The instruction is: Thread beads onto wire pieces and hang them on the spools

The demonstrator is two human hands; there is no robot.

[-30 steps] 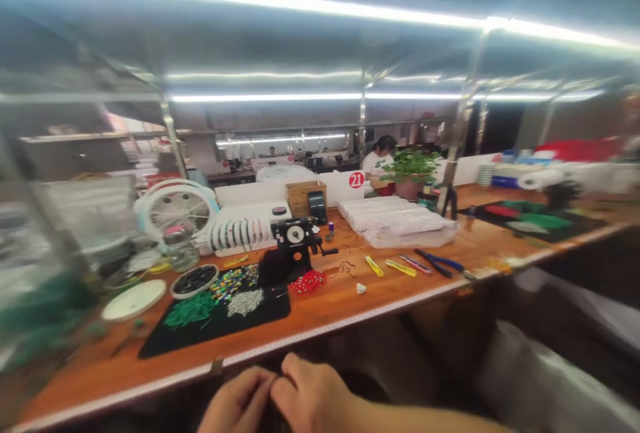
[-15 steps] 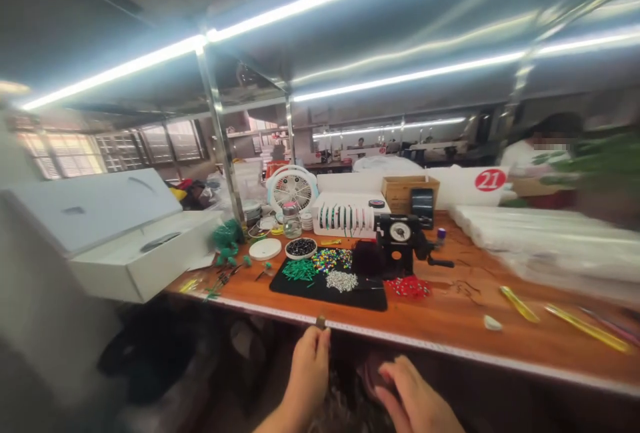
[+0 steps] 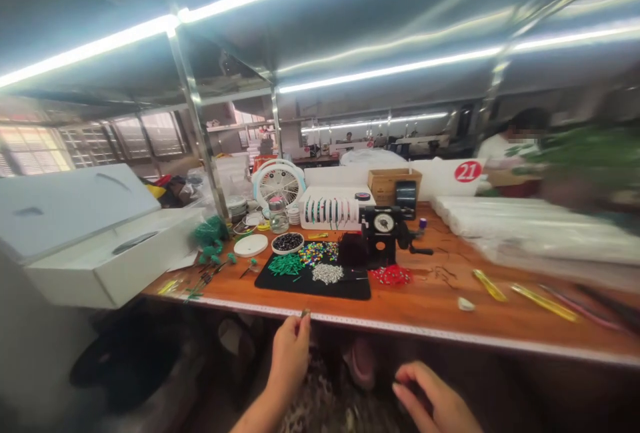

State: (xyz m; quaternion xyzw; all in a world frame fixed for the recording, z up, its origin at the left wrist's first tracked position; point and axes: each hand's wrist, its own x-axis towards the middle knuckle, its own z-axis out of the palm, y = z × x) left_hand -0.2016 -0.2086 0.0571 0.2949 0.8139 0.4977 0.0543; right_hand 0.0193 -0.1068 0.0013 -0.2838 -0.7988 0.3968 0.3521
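Note:
My left hand is just in front of the bench edge, thumb and fingers pinched on a small brownish piece whose kind I cannot make out. Lower and to the right, over the dark floor, my right hand has thumb and forefinger curled close together; anything between them is too small to name. Beyond the left hand lies a black mat with green tube beads, mixed coloured beads and silvery beads. A round dish of black beads sits at its back edge.
A black device with dial and crank stands behind red beads. Spools fill a white rack beside a fan. An open white box overhangs the left. Wrapped white rolls and yellow-handled tools lie right.
The view has turned slightly right, so the bench appears farther left. My hands have moved farther apart, and my right hand has drawn its thumb and forefinger closer together.

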